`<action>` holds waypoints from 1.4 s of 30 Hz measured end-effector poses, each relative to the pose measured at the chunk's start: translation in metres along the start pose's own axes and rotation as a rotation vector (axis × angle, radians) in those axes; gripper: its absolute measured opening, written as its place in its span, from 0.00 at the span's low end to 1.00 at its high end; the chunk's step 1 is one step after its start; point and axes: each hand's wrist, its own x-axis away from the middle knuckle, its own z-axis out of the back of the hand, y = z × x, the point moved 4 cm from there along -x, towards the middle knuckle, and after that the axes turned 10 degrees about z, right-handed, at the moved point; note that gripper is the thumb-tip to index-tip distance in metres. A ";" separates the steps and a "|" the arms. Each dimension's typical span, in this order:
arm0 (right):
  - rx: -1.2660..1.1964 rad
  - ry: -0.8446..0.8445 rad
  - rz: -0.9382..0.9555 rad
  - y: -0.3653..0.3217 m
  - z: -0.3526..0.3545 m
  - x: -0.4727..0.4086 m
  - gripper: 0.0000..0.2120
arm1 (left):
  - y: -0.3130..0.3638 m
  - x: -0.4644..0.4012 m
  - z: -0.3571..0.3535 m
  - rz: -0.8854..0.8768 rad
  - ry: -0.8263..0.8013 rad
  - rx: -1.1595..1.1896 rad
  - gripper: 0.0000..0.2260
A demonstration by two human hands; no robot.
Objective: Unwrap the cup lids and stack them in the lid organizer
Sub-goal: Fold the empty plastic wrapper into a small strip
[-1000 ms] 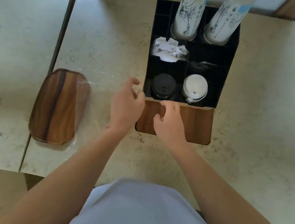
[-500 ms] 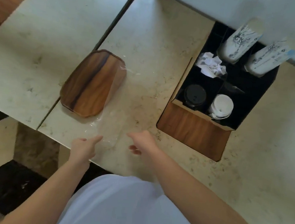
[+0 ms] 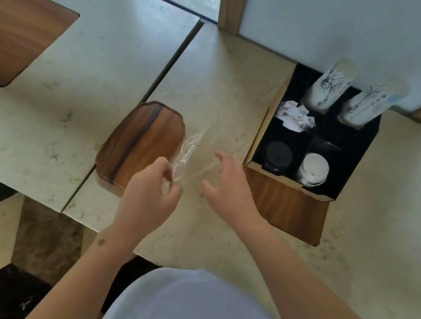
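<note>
Left hand (image 3: 149,194) pinches clear, crinkled plastic wrap (image 3: 192,152).

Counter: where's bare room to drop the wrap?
Bare counter between tray and organizer, beyond the hands, and right of the organizer. Crowded: left hand holds the wrap by the tray; right hand beside it.

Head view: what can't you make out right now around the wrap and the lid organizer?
- Clear plastic wrap: see-through, its edges fade into the counter; the left hand covers its lower end.
- Black lids and white lids: seen from above, count unreadable.
- Right hand: contact with the wrap unclear.
</note>
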 end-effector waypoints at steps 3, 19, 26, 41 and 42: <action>0.072 -0.042 0.234 -0.037 0.057 -0.002 0.40 | 0.061 -0.008 0.023 -0.253 -0.180 -0.208 0.06; -0.153 0.105 0.235 -0.016 0.179 0.077 0.05 | 0.224 -0.003 -0.003 -0.534 -0.451 -0.125 0.19; -0.071 0.014 0.161 -0.016 0.181 0.076 0.11 | 0.244 0.001 -0.009 -0.646 -0.380 -0.166 0.07; -0.365 0.320 -0.005 0.057 0.197 0.139 0.04 | 0.291 0.019 -0.075 -0.673 -0.190 0.036 0.08; -0.367 0.305 -0.018 0.060 0.194 0.140 0.03 | 0.289 0.017 -0.076 -0.698 -0.150 0.014 0.08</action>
